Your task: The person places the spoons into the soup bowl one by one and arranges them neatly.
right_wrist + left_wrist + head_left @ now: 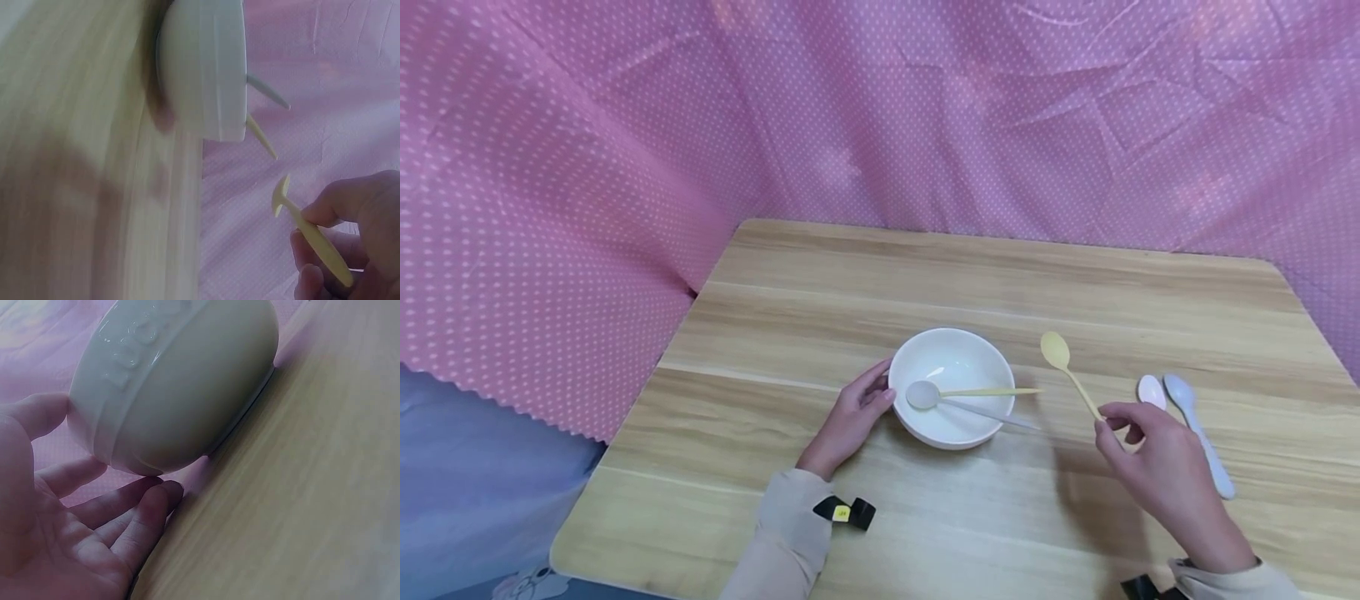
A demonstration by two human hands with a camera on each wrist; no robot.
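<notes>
A white bowl [957, 429] stands on the table, with raised letters on its outer wall. Against its left side rest the thumb and fingertips of my left hand [852, 414]; the palm is apart from the wall. In the bowl lie a yellow spoon [988, 391] and a pale grey spoon [922, 394], crossed, handles over the right rim; the grey bowl-end covers the yellow one's. Right of the bowl, my right hand [1161, 462] pinches a second yellow spoon [1056, 350] by its handle, above the table. In the right wrist view this spoon [319, 240] sits between thumb and fingers.
Beside my right hand lie a pale pink spoon [1152, 392], partly hidden by the hand, and a light blue spoon [1208, 446]. The wooden table [820, 292] has rounded corners. A pink dotted cloth [925, 125] hangs behind it and along the left.
</notes>
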